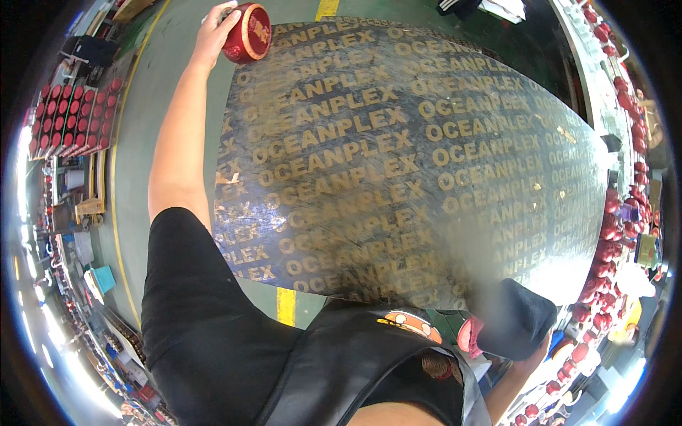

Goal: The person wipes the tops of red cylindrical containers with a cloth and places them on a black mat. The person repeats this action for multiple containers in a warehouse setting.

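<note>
Our left hand [214, 32] grips red drum-shaped piece [246, 34], fingers curled over its upper left side; piece sits just right of fingers, gold emblem facing away from them. Printed panel [341, 156] spreads below and right of those fingers. Right hand [541, 351] beside blurred dark object [524, 319]; right fingers' state, we cannot tell.
</note>
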Available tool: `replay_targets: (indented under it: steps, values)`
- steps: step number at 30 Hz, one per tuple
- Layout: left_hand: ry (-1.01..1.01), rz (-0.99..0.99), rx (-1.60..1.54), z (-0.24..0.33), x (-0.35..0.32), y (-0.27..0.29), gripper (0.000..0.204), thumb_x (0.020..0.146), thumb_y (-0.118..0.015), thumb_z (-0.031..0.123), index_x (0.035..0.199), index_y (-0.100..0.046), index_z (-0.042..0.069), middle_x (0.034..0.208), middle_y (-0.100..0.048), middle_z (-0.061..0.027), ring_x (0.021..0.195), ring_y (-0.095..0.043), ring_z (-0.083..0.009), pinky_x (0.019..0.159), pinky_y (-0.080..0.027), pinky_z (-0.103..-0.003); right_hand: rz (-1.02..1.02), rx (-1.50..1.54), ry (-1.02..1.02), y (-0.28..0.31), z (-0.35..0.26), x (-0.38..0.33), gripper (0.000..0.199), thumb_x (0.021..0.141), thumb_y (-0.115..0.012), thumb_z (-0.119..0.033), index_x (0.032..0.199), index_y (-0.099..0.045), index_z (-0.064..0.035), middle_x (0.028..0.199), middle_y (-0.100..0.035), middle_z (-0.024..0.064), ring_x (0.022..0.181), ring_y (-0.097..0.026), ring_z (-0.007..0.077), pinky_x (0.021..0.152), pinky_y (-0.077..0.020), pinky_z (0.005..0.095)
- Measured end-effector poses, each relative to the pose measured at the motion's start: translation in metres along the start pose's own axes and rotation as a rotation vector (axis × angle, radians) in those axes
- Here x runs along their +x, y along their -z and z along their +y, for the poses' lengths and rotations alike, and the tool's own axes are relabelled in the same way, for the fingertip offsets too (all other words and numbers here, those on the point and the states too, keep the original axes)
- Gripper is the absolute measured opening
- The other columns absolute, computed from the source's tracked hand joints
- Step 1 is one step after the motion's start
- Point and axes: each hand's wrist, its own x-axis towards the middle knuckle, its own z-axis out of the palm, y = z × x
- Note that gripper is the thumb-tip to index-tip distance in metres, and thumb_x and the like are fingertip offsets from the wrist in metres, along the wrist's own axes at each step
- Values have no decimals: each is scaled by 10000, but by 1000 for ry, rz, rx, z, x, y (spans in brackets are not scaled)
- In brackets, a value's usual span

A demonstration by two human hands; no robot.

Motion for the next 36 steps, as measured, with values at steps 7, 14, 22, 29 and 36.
replay_targets:
  steps: [7,14,22,29,36]
  values:
    - [-572,240,731,69,-51,-70,409,897,-605,306,1231,-576,72,1197,-605,-110,1116,-565,-242,971,-416,-366,7,123,75,31,8,-16,399,976,-431,-228,1257,-508,45,1224,-579,189,1120,-569,299,1006,-433,429]
    - [-622,-474,-67,188,-240,-406,227,989,-499,158,1067,-651,9,1078,-655,-97,993,-618,-164,893,-495,-328,80,794,24,108,30,-35,364,918,-486,-238,1160,-599,9,1137,-650,170,1031,-627,312,940,-485,417]
    - [-714,-1198,-25,231,-559,-854,342,903,-607,225,1179,-588,24,1115,-605,-190,1096,-541,-304,962,-429,-369,-160,1222,62,275,56,-47,598,749,-550,-232,1271,-518,56,1275,-550,248,1187,-532,388,1067,-376,494]
    - [-861,-995,150,174,-703,-1104,408,850,-664,310,1147,-607,36,1064,-647,-181,1027,-608,-303,921,-464,-381,85,1310,119,388,64,-57,535,778,-561,-202,1258,-524,31,1269,-551,221,1188,-531,361,1047,-391,478]
    - [-764,-1021,-51,158,-721,-1125,316,819,-702,283,1042,-621,74,961,-679,-144,943,-637,-325,869,-484,-391,187,1350,150,435,66,-56,474,807,-573,-171,1246,-530,5,1262,-552,194,1189,-530,334,1028,-406,461]
